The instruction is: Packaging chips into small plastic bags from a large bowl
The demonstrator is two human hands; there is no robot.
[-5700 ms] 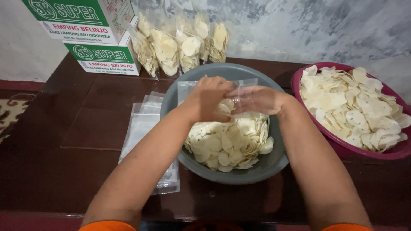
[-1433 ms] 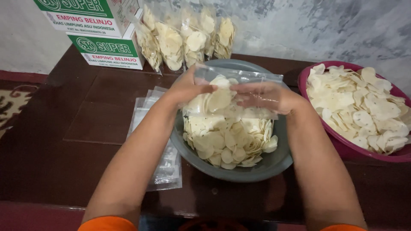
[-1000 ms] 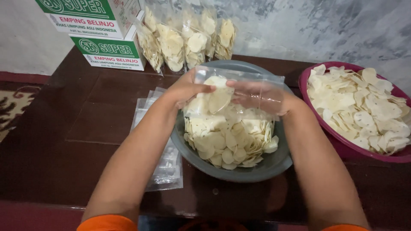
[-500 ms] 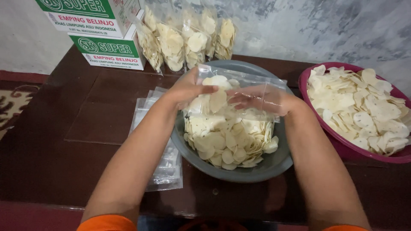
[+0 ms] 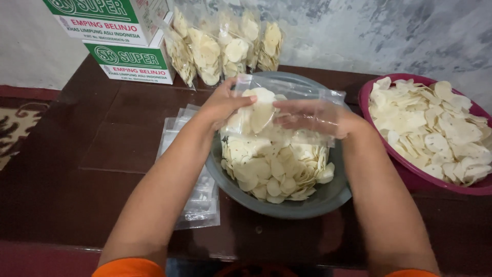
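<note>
Since half a second ago the clear bag [image 5: 287,110] has tipped slightly, and the right hand [image 5: 312,117] inside it has shifted a little toward the left hand [image 5: 225,102]. The left hand pinches the bag's left edge between thumb and fingers; the right hand sits inside the bag, fingers loosely spread among pale round chips [image 5: 259,110]. The bag hangs just above the grey bowl [image 5: 328,195], which is heaped with chips, on the dark counter [image 5: 102,169]. A stack of empty bags [image 5: 197,197] lies left of the bowl; filled bags [image 5: 220,43] lean against the wall beside two cardboard boxes [image 5: 123,46]. A pink bowl [image 5: 410,177] of chips stands at right.
</note>
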